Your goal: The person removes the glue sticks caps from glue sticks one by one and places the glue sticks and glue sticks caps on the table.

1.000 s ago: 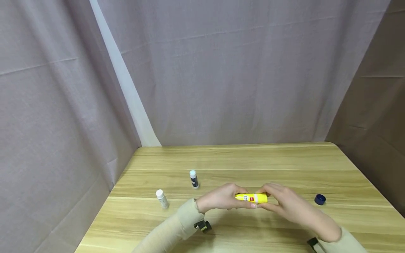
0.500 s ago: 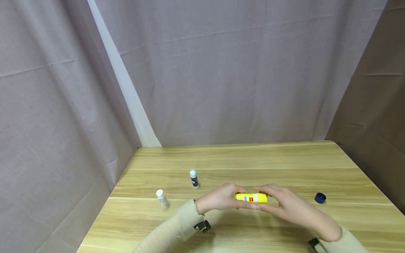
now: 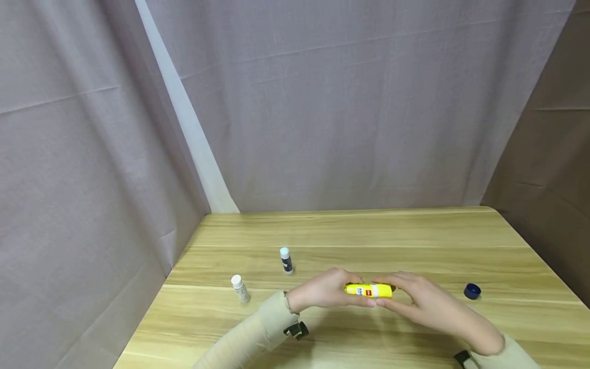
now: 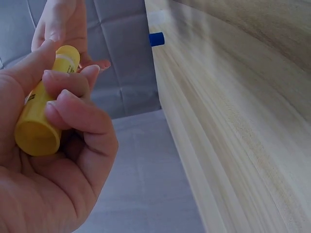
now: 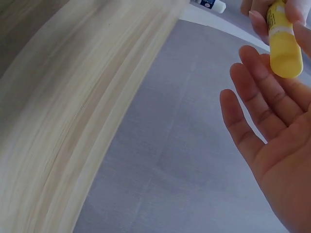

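Note:
A yellow glue stick (image 3: 364,290) with a red-and-white label lies sideways in the air above the table. My left hand (image 3: 324,290) grips its left part, with the fingers curled round the barrel in the left wrist view. At the stick's right end is my right hand (image 3: 426,301), its thumb below and its fingers above and behind. In the right wrist view, the right palm is bare and the fingers (image 5: 265,109) extend loosely beside the yellow end (image 5: 285,54). Whether a fingertip touches that end I cannot tell.
On the wooden table (image 3: 369,236), a white glue stick (image 3: 240,288) stands left of my left hand. Farther back stands a navy glue stick (image 3: 286,261) with a white cap. A dark blue cap (image 3: 472,291) lies to the right. Grey curtains (image 3: 345,113) hang behind the table.
The right hand's fingers have loosened and spread from the yellow stick's right end. The left hand keeps its grip. The head view has shifted slightly.

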A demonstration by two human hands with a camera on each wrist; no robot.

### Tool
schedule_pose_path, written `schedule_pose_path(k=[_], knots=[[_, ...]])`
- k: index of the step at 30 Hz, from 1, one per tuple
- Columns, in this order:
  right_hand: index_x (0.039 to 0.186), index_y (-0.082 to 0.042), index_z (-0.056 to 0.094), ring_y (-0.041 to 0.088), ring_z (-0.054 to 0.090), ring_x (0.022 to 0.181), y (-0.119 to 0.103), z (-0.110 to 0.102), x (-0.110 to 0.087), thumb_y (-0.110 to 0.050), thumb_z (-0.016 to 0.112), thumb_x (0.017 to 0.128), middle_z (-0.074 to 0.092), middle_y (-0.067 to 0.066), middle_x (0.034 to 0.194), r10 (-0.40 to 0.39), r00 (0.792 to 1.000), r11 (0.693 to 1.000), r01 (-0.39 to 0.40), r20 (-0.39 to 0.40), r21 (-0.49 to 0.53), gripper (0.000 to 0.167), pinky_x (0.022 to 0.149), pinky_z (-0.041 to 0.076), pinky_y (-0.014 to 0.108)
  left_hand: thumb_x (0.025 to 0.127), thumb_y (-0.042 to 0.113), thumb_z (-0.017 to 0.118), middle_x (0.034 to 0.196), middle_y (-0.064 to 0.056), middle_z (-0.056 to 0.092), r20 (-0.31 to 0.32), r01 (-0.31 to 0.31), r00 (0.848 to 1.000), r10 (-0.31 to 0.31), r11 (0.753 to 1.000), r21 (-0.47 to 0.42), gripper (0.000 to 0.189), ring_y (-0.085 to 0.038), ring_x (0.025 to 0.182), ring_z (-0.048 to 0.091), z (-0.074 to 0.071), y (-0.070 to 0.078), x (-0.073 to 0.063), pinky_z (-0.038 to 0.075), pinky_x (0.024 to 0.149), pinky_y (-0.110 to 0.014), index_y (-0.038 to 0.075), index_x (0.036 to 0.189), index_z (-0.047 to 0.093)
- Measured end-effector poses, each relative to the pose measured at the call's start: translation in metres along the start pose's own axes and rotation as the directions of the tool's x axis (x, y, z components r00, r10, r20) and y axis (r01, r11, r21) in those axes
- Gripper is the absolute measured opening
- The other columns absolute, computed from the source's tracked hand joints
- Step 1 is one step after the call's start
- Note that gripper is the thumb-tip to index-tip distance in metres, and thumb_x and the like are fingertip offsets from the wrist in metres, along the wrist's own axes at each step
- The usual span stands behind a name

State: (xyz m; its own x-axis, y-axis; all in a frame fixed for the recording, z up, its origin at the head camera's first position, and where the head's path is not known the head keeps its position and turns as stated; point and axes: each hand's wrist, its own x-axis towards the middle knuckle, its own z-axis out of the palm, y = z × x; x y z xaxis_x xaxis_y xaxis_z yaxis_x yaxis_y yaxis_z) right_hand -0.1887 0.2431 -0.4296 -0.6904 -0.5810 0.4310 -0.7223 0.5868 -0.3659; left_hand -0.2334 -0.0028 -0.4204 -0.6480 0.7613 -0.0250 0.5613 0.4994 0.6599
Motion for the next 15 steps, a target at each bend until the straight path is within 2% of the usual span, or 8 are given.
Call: schedule_pose_path(k=[7, 15], knots=[[0.116, -0.032, 0.068, -0.001, 0.06, 0.094, 0.0003, 0.0012, 0.0018, -0.035, 0.071, 0.095, 0.064, -0.023, 0.105, -0.005, 1.0, 1.0, 0.005, 0.006, 0.014, 0.021, 0.076, 0.056, 0.033, 0.094, 0.038, 0.072, 0.069, 0.013, 0.055, 0.007, 0.001, 1.0, -0.001, 1.0, 0.027, 0.024, 0.001, 0.056, 0.044, 0.0005, -0.0003, -0.001, 0.042, 0.052, -0.016, 0.016, 0.089, 0.067], [0.112, -0.032, 0.066, -0.001, 0.061, 0.09, 0.0034, 0.0047, 0.0035, -0.031, 0.078, 0.09, 0.064, -0.023, 0.103, -0.06, 0.998, 0.997, 0.06, -0.02, 0.037, 0.025, 0.073, 0.056, 0.031, 0.094, 0.038, 0.072, 0.07, 0.013, 0.057, 0.02, 0.021, 1.0, -0.021, 0.999, 0.024, 0.023, 0.002, 0.056, 0.048, 0.0012, -0.0003, -0.0021, 0.045, 0.052, -0.016, 0.015, 0.091, 0.069]])
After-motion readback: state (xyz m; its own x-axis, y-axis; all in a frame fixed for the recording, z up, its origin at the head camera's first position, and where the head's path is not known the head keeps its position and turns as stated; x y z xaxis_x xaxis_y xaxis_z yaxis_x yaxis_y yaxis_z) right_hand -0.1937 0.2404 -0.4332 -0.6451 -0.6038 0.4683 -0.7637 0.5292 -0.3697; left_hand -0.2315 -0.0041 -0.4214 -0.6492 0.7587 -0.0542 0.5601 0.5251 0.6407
